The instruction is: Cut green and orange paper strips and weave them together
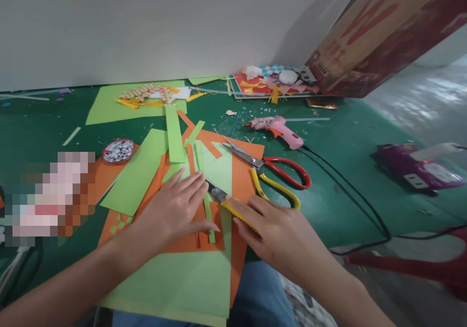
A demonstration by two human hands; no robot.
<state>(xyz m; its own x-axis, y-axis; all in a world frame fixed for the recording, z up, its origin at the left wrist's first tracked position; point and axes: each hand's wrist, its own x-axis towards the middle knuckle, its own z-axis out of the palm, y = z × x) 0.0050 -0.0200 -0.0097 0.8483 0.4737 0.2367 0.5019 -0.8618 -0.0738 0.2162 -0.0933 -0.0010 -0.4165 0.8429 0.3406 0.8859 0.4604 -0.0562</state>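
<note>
Head camera: the left hand (184, 198) lies flat, thumb across a narrow green paper strip (208, 211) that looks already cut, the right hand (273, 227) gripping a yellow-handled craft knife (239, 213), the broad pale-green paper sheet (175, 281) beneath seemingly left whole.

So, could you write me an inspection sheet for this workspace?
Surface: green tabletop, with small scraps on it.
Things in use: yellow cutter, its blade end close by the left hand; light green sheet, orange sheet, narrow green strip.
Clutter: scissors with handles spread, pink glue gun, round tub of small black-and-white pieces.
Hands: left hand lies flat on the papers; right hand grips the cutter.
Cables: black cable from the glue gun; white cable at lower left.
Surroundings: pale wall behind, cardboard box at upper right.
</note>
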